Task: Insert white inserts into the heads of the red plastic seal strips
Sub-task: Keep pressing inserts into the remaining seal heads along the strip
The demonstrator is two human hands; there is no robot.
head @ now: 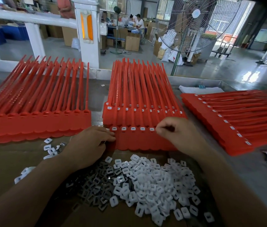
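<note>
Head view — where are the red strips?

In three stacks on the table (pixel 96 92). The left stack (pixel 36 125) has empty heads. The right stack (pixel 227 128) lies turned sideways, with white pieces showing in its heads. The middle stack (pixel 142 95) has them too. Just in front of the middle stack lies the front sheet (pixel 139 141), its heads in a row and its flat tabs toward the person.

How far along is that sheet?

Five heads, counted from its left end, each show a white insert. The heads further right are hidden behind the right hand (pixel 177 133).

What is that hand doing?

Its fingers are curled in, thumb and forefinger tip to tip just beside the fifth filled head. Whether an insert sits between them I cannot tell.

And the left hand (pixel 88 141)?

Its fingers are bent, with the tips against the sheet's left edge. I cannot tell whether they pinch the edge or only rest on it.

Where are the loose inserts?

A pile of white inserts (pixel 154 182) lies on the cardboard (pixel 6 161) between the forearms, near the front sheet. A pile of dark grey clips (pixel 95 185) touches it on the left. A few stray inserts (pixel 50 147) lie beside the left hand, below the left stack.

Anything behind?

A big fan (pixel 195 22) stands past the table — and people sit at a far bench (pixel 136 20).
</note>
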